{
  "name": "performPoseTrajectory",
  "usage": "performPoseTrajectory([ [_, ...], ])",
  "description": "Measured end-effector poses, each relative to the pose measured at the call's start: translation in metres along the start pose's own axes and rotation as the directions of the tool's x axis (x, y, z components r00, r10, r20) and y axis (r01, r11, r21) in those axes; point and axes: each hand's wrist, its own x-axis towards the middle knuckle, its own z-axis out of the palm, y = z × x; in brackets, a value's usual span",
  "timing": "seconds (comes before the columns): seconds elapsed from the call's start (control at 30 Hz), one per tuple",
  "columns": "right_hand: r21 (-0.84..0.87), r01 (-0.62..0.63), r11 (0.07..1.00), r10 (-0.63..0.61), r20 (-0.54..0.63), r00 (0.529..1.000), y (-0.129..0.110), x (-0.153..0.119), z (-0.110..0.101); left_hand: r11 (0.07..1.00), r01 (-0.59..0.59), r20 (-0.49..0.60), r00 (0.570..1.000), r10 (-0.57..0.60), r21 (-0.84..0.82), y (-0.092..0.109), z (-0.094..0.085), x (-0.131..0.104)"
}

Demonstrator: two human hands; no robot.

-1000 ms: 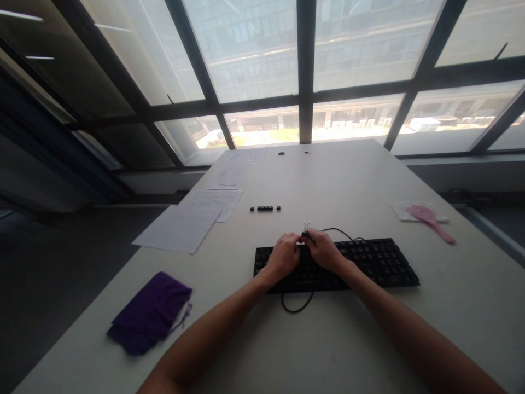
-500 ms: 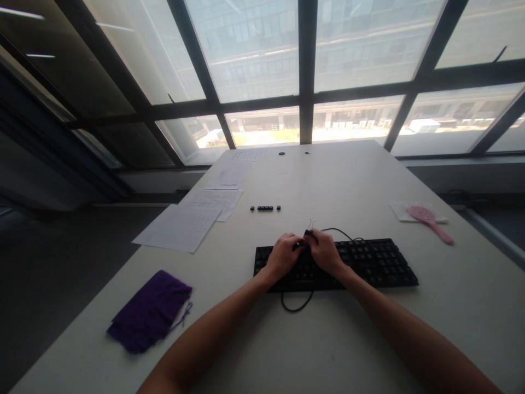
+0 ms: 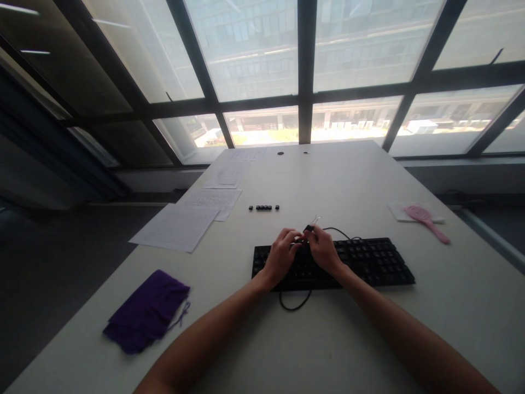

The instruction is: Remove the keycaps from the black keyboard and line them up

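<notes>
A black keyboard point(image 3: 369, 262) lies on the white table under both my hands. My right hand point(image 3: 324, 250) is closed on a small keycap puller point(image 3: 309, 228) with a black body and thin wire prongs that point up and away from me. My left hand point(image 3: 281, 257) is over the left half of the keyboard, its fingers bent together and meeting the right fingertips. What lies between the left fingertips is too small and dark to make out. Beyond the keyboard, several loose black keycaps point(image 3: 263, 208) sit in a row on the table.
A purple drawstring pouch point(image 3: 147, 312) lies at the left front. Printed papers point(image 3: 176, 227) run along the left table edge. To the right, a pink hairbrush point(image 3: 426, 218) rests partly on a white packet point(image 3: 397, 212). The black cable point(image 3: 295, 309) loops out from under the keyboard.
The keycap puller has tilted, its wire prongs now leaning further right. My fingers have shifted slightly around it. Keyboard and loose keycaps stay where they were; the view has moved a little.
</notes>
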Motion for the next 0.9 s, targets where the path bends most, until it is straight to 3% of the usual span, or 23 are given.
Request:
performPoseTrajectory([
  [0.33, -0.011, 0.025, 1.000, -0.025, -0.013, 1.000, 0.004, 0.001, -0.001, 0.968, -0.140, 0.101, 0.988, 0.121, 0.210, -0.003, 0.005, -0.005],
  [0.6, -0.017, -0.020, 1.000, 0.019, -0.046, 0.999, 0.003, 0.001, 0.000, 0.994, -0.093, 0.089, 0.992, 0.088, 0.055, 0.001, 0.005, -0.004],
  [0.7, 0.004, -0.028, 1.000, 0.028, -0.052, 0.998, 0.002, 0.001, 0.000, 0.997, -0.067, 0.031, 0.997, 0.068, -0.022, 0.000, -0.002, 0.003],
  [0.8, 0.027, -0.031, 0.999, 0.032, -0.055, 0.998, 0.003, 0.001, 0.000, 1.000, -0.015, -0.057, 0.998, 0.015, 0.008, -0.017, -0.017, 0.026],
  [0.9, 0.033, -0.029, 0.999, 0.031, -0.049, 0.998, 0.004, 0.002, 0.001, 0.985, 0.038, -0.066, 0.997, -0.027, 0.170, -0.051, -0.029, 0.056],
])
